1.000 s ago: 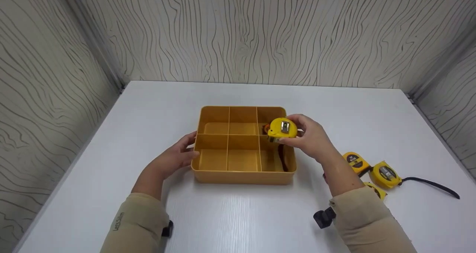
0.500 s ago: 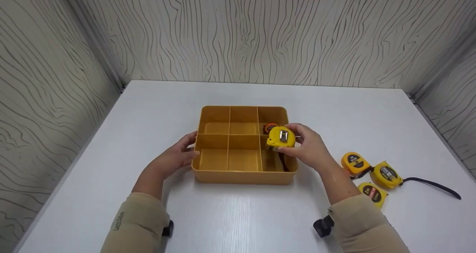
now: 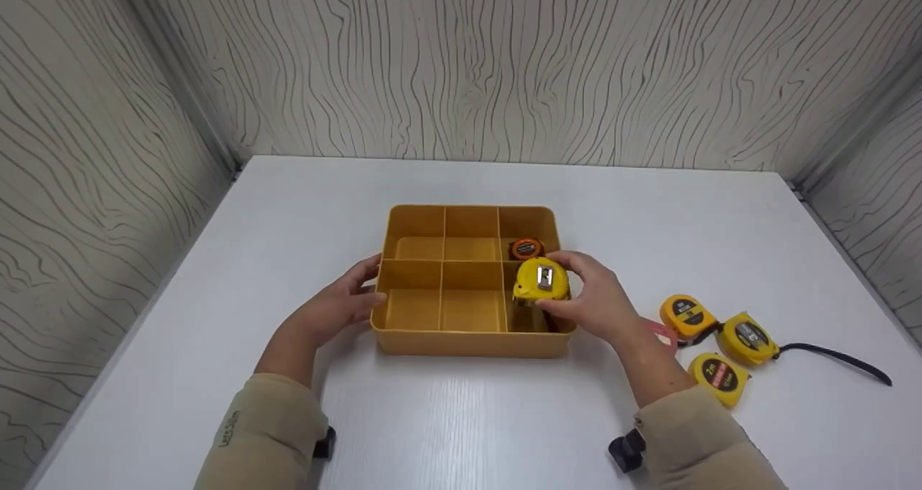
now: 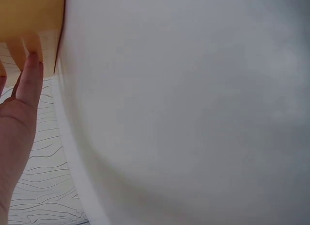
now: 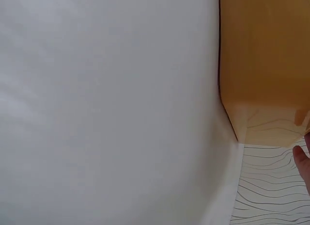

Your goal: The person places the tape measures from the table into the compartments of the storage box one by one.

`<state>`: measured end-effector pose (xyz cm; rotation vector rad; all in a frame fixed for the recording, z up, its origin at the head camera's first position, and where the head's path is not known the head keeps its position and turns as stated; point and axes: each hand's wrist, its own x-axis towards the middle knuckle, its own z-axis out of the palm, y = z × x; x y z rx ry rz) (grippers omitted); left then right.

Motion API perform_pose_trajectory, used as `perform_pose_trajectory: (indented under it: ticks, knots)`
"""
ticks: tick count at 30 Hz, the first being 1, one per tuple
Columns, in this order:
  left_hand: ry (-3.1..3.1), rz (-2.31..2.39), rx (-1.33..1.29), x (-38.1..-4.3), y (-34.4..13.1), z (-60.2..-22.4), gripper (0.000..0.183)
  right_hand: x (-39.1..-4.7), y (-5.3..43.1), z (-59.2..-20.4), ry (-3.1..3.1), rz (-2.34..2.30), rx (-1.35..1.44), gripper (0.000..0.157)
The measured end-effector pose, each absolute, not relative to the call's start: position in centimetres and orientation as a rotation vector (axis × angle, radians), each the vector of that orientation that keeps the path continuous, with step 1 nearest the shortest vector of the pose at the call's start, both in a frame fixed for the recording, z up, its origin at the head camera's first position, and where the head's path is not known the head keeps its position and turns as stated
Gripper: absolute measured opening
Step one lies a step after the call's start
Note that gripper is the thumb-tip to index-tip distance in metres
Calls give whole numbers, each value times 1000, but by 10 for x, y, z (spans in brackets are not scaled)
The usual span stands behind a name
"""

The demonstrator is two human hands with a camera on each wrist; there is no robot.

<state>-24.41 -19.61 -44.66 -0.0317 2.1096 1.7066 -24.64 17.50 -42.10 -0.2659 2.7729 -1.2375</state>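
Observation:
In the head view, a yellow tape measure with a metal clip is pinched between the thumb and fingers of my right hand. It is over the front right compartment of a mustard-coloured divided box. My left hand rests against the box's left side, its thumb at the rim; the left wrist view shows fairly straight fingers touching the outer wall. A smaller orange and black tape measure lies in the back right compartment. Only fingertips of my right hand show in the right wrist view.
Right of my right forearm lie an orange-yellow tape measure, a yellow one with a long black strap, and a yellow 2m one. A pink-red item is partly behind the forearm. Wood-patterned walls surround the white table.
My right hand has moved toward me and lower with the yellow tape measure, from near the middle divider to over the front right compartment. The orange tape measure is now more visible. My left hand stays put.

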Motion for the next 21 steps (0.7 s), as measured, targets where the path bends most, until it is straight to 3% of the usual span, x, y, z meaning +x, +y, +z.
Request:
perform_pose_trajectory:
  ticks: [21]
  knots:
    - [2093, 1709, -11, -243, -197, -445, 82, -242, 168, -433, 2790, -1145, -338, 67]
